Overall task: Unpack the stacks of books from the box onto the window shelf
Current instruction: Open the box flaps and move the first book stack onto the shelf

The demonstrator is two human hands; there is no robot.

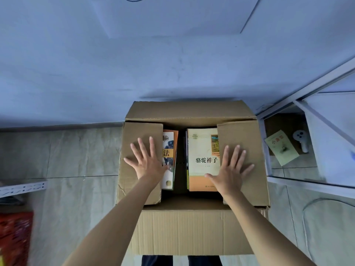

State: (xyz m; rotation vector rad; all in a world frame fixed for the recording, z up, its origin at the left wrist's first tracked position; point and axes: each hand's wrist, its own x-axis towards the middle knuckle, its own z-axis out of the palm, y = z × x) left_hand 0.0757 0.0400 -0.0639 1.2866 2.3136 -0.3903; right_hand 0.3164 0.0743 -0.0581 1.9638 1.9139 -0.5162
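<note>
A brown cardboard box point(189, 231) stands on the tiled floor against the wall, its far and near flaps folded outward. My left hand point(148, 160) lies flat with spread fingers on the left flap point(134, 187). My right hand point(231, 167) lies flat the same way on the right flap point(247, 137). Between the flaps two stacks of books show: a left stack point(169, 162) topped by an orange and white cover, and a right stack point(202, 150) topped by a cream and orange book with black characters. Both stacks are partly hidden under the flaps.
A white metal shelf frame point(315, 89) stands to the right; under it lie a green booklet point(281, 147) and a small white gadget point(301, 140). A white perforated bar point(23, 188) and a red crate point(15, 237) sit at the left. A pale blue wall rises behind the box.
</note>
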